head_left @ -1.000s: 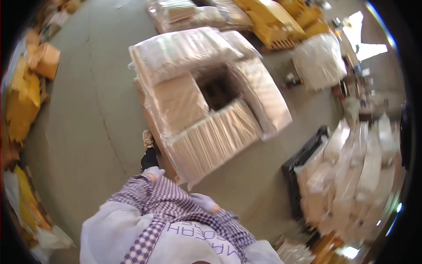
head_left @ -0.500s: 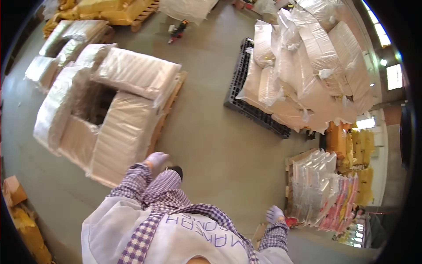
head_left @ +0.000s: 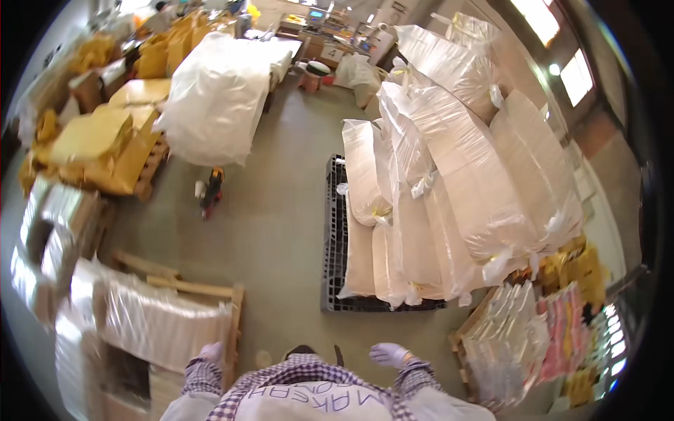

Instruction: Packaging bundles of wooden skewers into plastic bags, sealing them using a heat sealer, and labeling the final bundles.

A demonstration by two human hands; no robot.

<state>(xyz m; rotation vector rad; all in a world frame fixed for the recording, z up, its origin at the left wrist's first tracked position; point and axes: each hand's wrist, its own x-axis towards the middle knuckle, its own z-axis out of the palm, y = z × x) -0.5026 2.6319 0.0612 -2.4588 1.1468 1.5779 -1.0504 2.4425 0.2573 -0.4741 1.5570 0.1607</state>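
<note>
My left hand (head_left: 212, 352), in a pale lilac glove, hangs low with nothing in it, its fingers loosely extended. Close by it is a wooden pallet (head_left: 239, 316) with plastic-wrapped stacks (head_left: 165, 316) set around a gap. My right hand (head_left: 390, 354), gloved alike, is held out, empty and open, fingers stretched to the left. Ahead of it, apart, stands a black plastic pallet (head_left: 334, 259) piled with long, pale, filled clear-plastic bags (head_left: 463, 168), their ends tied. Both my sleeves are checked purple and white.
A pallet jack (head_left: 210, 191) stands on the floor ahead, near a plastic-covered load (head_left: 214, 98). Yellow packages (head_left: 105, 140) lie on a pallet at the left. At the lower right are stacked clear bags (head_left: 502, 344) and pink bags (head_left: 562, 333). Worktables (head_left: 309, 31) line the back.
My view has lifted and moved forward, bringing the back of the room into sight. The bagged pallet is nearer, and my right hand has swung forward. Both hands stay empty.
</note>
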